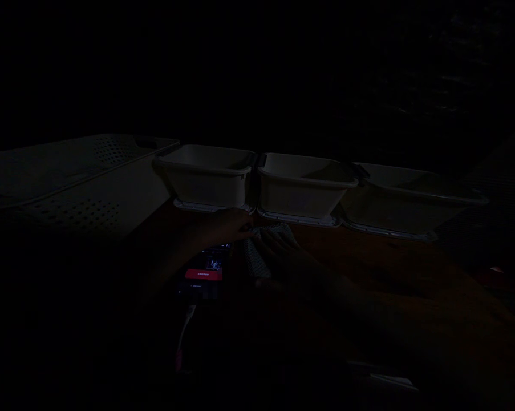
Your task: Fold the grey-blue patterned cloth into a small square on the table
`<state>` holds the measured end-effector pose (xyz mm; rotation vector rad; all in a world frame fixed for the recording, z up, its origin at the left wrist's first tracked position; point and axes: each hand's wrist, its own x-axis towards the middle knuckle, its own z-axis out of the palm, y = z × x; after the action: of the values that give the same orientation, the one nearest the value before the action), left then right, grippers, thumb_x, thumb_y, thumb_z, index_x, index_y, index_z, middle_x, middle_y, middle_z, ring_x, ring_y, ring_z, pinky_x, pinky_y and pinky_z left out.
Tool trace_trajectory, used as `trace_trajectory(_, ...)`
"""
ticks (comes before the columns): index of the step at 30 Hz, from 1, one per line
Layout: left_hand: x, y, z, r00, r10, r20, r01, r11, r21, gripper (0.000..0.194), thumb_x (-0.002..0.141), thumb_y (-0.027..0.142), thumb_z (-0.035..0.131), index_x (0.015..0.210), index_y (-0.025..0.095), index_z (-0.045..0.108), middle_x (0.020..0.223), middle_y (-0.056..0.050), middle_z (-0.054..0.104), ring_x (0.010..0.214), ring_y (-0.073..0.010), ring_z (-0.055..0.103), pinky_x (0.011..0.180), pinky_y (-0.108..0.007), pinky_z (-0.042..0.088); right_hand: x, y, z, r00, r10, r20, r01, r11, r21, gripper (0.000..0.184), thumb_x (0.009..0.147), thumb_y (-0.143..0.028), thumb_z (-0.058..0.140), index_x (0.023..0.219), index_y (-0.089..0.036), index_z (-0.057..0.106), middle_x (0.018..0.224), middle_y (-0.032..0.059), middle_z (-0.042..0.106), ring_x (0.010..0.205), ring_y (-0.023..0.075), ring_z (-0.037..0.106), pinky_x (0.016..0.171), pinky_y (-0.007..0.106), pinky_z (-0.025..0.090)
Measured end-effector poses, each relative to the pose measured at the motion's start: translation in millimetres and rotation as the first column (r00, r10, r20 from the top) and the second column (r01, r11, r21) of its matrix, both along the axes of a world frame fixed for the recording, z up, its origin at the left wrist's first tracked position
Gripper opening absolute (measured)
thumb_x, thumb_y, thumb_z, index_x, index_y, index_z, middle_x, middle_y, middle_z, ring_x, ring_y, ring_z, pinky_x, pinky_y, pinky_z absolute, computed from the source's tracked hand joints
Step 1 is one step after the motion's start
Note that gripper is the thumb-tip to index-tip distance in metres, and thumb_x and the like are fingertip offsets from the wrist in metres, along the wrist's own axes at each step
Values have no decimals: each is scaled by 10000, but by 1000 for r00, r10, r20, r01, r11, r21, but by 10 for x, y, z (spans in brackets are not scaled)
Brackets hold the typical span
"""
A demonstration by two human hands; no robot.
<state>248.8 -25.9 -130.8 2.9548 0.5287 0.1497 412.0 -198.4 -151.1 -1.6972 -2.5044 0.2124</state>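
The picture is very dark. A patterned, light-and-dark folded cloth (pixel 257 260) lies on the wooden table between my hands. My left hand (pixel 234 224) reaches in from the left, its fingertips closed at the cloth's far left corner. On the cloth's right part my right hand (pixel 285 260) rests flat, fingers stretched out and slightly apart. Just below my left hand lies a phone (pixel 203 277) with a lit screen and a red bar on it. A pale cable (pixel 186 325) runs from the phone's near end.
Three pale tubs, a left one (pixel 210 185), a middle one (pixel 302 194) and a right one (pixel 402 208), stand in a row behind my hands, apparently on lids. A large perforated basket (pixel 141 188) is at the left. The wooden table (pixel 368 262) stretches to the right.
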Motion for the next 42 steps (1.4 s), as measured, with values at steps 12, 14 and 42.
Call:
trace_trajectory(12, -11, 29, -33, 1000, -3, 6, 3, 1000, 7, 260, 927, 372, 553, 1021, 156, 664, 993, -85, 668, 855, -189, 631, 690, -253, 425, -158, -86, 105, 999, 37, -19, -38, 997, -66, 981, 885, -680, 479, 1557, -50, 144, 1584, 240, 27, 1485, 354, 17, 1176, 604, 123)
trace_trajectory(14, -10, 15, -18, 1000, 1, 10, -1, 1000, -3, 251, 926, 359, 556, 1022, 155, 665, 994, -83, 669, 857, -188, 631, 693, -252, 426, -165, -89, 100, 999, 36, -25, -38, 997, -66, 981, 882, -675, 489, 1558, -53, 145, 1583, 242, 23, 1485, 352, 13, 1176, 604, 121)
trace_trajectory(42, -29, -40, 37, 999, 35, -3, -35, 997, -63, 186, 872, 203, 587, 1038, 171, 666, 1041, -67, 676, 897, -186, 639, 725, -251, 439, -111, -120, 294, 911, 165, -377, -79, 969, 233, 457, 998, -337, 431, 1403, -141, 512, 1431, 140, 528, 1319, 232, 492, 1093, 410, 407)
